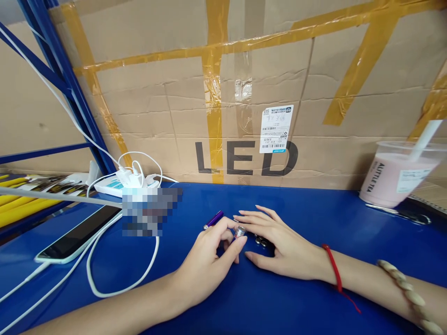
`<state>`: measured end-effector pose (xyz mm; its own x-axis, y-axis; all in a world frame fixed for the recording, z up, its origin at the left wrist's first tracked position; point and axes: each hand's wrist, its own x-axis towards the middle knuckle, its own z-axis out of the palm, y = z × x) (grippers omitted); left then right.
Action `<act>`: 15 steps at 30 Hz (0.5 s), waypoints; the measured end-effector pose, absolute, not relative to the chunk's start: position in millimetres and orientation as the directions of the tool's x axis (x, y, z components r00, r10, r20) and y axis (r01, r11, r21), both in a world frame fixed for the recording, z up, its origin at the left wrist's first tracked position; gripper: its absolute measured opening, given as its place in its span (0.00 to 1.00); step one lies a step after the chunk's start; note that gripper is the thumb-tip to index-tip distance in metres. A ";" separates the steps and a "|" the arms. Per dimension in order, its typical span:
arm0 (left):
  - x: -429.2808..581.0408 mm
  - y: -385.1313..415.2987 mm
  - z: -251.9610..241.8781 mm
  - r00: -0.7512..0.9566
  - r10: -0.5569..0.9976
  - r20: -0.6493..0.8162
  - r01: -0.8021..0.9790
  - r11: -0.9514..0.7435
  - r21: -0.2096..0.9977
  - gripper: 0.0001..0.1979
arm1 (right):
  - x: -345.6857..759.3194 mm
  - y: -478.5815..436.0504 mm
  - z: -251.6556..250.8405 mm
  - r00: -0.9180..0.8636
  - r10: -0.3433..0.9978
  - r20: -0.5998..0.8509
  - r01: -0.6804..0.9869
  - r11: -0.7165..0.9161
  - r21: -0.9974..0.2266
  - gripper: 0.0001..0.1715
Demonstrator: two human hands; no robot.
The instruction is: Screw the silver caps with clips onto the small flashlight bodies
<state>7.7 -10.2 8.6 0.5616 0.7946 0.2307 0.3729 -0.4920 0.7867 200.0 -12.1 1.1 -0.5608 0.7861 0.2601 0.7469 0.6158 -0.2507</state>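
Observation:
Between the thumb and index finger of my left hand (209, 265) is a small silver cylinder (240, 231), its round end facing up. My right hand (279, 237) is open, fingers stretched out and thumb apart. Its fingertips come close to the cylinder; whether they touch it I cannot tell. Under the right palm, several small round dark pieces with shiny rims (261, 241) lie on the blue table (223, 307), partly hidden by the hand. A purple stick-shaped object with a silver end (213, 220) lies just behind my left hand.
A phone (80, 232) with white cables and a white power strip (110, 185) are at left. A pink drink cup (394, 174) with a straw stands at right, scissors-like metal tool (398, 214) before it. A large cardboard box (157, 116) rises behind the table.

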 end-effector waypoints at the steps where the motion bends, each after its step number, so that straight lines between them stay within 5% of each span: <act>1: 7.6 -10.2 8.5 0.561 0.796 0.228 0.372 -0.489 0.789 0.09 | 199.9 -12.7 1.4 -0.574 0.774 0.268 0.734 0.631 -0.251 0.32; 15: 8.4 -9.8 8.3 0.560 0.794 0.236 0.394 -0.506 0.767 0.07 | 201.9 -8.6 -5.9 -0.496 0.468 0.732 0.500 0.843 -0.201 0.08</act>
